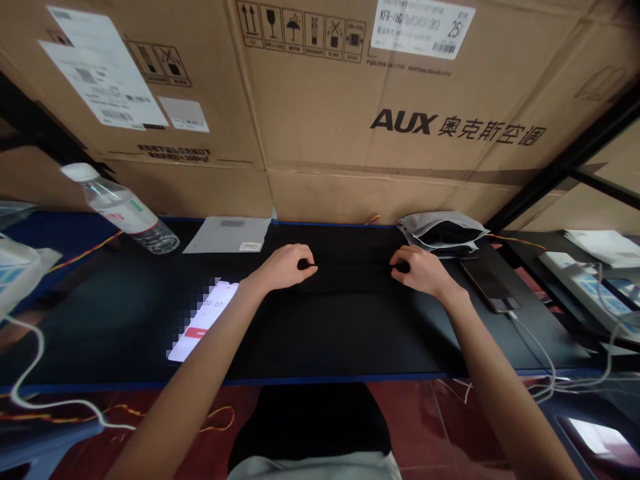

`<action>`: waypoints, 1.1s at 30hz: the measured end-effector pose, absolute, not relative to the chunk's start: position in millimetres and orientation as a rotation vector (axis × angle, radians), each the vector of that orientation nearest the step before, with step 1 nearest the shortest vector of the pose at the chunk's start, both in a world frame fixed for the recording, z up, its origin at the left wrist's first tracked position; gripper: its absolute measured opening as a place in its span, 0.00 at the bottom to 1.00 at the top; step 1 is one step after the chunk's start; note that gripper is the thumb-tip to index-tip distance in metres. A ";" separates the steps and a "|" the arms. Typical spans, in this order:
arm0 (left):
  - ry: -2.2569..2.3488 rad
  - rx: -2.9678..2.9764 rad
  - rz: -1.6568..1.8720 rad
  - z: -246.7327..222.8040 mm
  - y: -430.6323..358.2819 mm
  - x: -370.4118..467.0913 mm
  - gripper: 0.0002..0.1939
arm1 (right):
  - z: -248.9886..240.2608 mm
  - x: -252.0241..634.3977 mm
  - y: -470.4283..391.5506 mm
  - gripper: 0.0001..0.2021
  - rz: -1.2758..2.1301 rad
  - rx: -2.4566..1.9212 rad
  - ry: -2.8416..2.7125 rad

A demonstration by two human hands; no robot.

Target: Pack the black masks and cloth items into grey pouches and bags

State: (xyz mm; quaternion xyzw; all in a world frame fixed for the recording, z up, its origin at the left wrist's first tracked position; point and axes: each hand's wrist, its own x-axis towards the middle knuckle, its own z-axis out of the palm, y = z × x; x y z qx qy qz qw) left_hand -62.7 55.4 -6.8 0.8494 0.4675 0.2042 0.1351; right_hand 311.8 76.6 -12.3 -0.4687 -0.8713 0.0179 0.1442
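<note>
My left hand (289, 265) is over the black tabletop (345, 340), left of the middle, its thumb and fingers curled together in a pinch. Mirroring it on the right, my right hand (419, 269) is also pinched. Something dark shows at the fingertips of both hands, and faint dark folds run between them; against the black surface I cannot make out what it is. A lit phone (197, 327) showing a timer lies partly behind my left forearm. Just beyond my right hand sits an opened grey pouch (415, 223) with black material inside.
Large cardboard boxes (320, 133) stand along the back. A water bottle (127, 210) and a flat grey packet (227, 235) are at the back left. A dark phone (484, 285) with a white cable lies at the right. Black metal bars slant at both sides.
</note>
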 end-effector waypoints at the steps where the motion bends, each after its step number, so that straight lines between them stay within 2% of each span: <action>1: 1.354 2.450 0.603 -8.9 58.2 -63.7 0.05 | -14.8 309.9 78.9 0.08 -0.009 -1.320 -2.511; 3: 1.351 2.427 0.622 -11.3 59.9 -63.9 0.05 | -20.8 306.4 81.4 0.15 -0.072 -1.235 -2.499; 6: 1.412 2.481 0.568 -10.9 52.8 -55.6 0.12 | -28.0 300.1 78.8 0.30 -0.113 -1.100 -2.535; 10: 1.687 2.647 0.578 -14.7 33.9 -25.8 0.20 | -27.1 284.2 67.3 0.37 -0.200 -0.979 -2.662; 13: 1.643 2.678 0.635 -27.0 26.2 -4.1 0.28 | -22.5 265.2 59.4 0.36 -0.161 -0.937 -2.682; 15: 1.597 2.652 0.650 -36.2 25.9 2.8 0.30 | -21.6 250.6 58.0 0.33 -0.104 -0.933 -2.671; 18: 1.608 2.616 0.698 -44.4 27.0 3.8 0.28 | -27.6 229.3 63.7 0.29 -0.039 -0.972 -2.663; 21: 1.645 2.631 0.696 -45.8 25.1 3.6 0.25 | -40.4 215.2 74.1 0.28 0.005 -1.012 -2.698; 28: 1.831 2.596 0.448 -46.5 21.0 10.8 0.33 | -56.8 211.5 81.9 0.29 0.036 -1.074 -2.740; 33: 1.889 2.607 0.514 -45.3 21.3 8.8 0.32 | -55.2 221.9 82.9 0.28 0.052 -1.092 -2.708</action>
